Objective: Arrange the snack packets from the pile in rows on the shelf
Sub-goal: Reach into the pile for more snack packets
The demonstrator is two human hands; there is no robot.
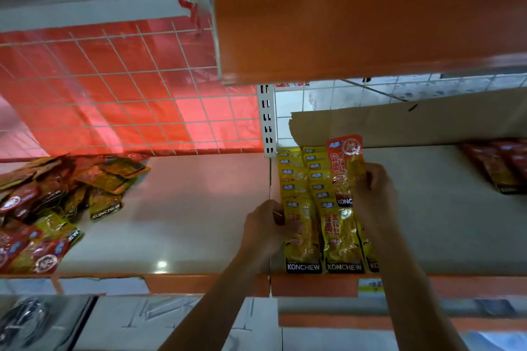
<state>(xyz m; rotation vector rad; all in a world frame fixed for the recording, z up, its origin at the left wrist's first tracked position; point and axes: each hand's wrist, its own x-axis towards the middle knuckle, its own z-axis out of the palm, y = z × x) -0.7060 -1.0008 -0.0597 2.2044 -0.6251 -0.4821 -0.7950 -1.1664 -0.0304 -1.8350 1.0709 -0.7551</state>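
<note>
At the far left we see the pile [48, 214] of red and yellow snack packets lying loose, spilling close to the front edge [199, 283] of the shelf [185, 208]. Behind it stands a white wire grid [114, 80] with red sheeting at its back. Right of the pile we find a broad bare stretch of shelf, open as far as the seam below the slotted white upright [267, 120]. Just past that seam the left hand [265, 225] curls its fingers on the left edge of the front packet [302, 236], which heads the first of the yellow rows [315, 177]. These rows run from the back of the shelf to its front edge, each packet overlapping the next. The right hand [373, 194] pinches an orange-topped packet [346, 168] by its right side, holding it upright over the rows, its top near a cardboard strip [413, 125] along the back. Beyond this hand we have more bare shelf, then a few red packets [502, 168] at the far right, well apart. An orange upper shelf [370, 17] overhangs everything
</note>
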